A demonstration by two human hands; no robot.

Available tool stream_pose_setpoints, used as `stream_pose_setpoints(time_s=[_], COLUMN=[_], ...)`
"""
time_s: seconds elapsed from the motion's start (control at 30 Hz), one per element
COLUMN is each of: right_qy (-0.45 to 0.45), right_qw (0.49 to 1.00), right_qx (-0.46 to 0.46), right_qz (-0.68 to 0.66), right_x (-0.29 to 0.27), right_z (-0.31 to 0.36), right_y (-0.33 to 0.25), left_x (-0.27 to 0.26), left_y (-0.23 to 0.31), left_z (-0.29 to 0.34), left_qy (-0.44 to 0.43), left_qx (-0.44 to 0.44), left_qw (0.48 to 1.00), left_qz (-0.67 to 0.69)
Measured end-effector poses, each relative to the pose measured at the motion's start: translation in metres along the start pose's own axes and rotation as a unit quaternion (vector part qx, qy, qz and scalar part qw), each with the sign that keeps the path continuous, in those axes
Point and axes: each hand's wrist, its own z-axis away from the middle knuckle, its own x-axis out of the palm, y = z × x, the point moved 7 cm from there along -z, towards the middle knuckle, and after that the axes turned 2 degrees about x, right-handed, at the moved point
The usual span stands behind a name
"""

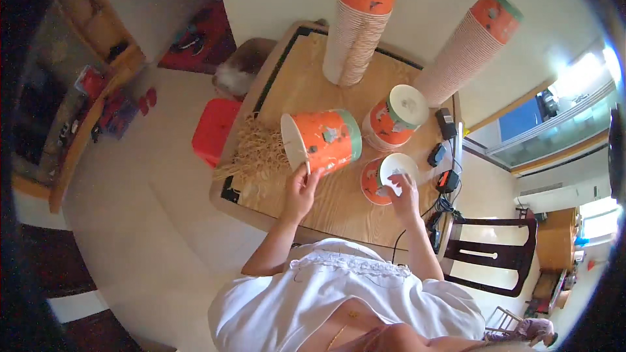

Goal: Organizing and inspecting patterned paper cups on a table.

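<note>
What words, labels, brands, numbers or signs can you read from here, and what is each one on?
None can be read.
Orange tub in the left hand: printed pictures; any lettering too small.
Tub at the right hand, lower tub: too small.
Two tall tub stacks: too small.
Black-and-orange device: markings too blurred.

The left hand [303, 190] holds a tilted orange-and-green paper bucket [328, 140]; the right hand [405, 194] is at another orange paper bucket [372, 184] on the brown wooden desk [332, 205].
</note>
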Motion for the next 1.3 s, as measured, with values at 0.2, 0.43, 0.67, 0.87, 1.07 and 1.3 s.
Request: stream_pose_setpoints(time_s=[0.2, 0.43, 0.67, 0.87, 1.07, 1.3], right_qy=[0.008, -0.015, 0.177, 0.077, 0.034, -0.029], right_qw=[0.979, 0.976, 0.962, 0.976, 0.988, 0.994], right_qx=[-0.186, -0.137, -0.161, -0.2, -0.149, -0.092], right_qz=[-0.087, -0.171, -0.13, -0.045, 0.016, -0.052], right_x=[-0.015, 0.015, -0.014, 0.017, 0.042, 0.043], right_z=[-0.023, -0.042, -0.034, 0.003, -0.01, -0.02], right_y=[-0.138, -0.144, -0.153, -0.115, -0.127, -0.103], left_x=[0.037, 0.044, 0.041, 0.044, 0.066, 0.01], left_y=[0.016, 0.031, 0.002, -0.02, -0.031, -0.007], left_z=[0.016, 0.012, 0.015, 0.007, 0.002, -0.002], left_qy=[-0.064, -0.075, -0.072, 0.036, -0.034, 0.1], left_qx=[0.054, 0.029, -0.024, -0.215, -0.197, 0.048], left_qw=[0.994, 0.997, 0.991, 0.927, 0.877, 0.993], left_qz=[-0.073, -0.008, 0.108, 0.306, 0.438, -0.03])
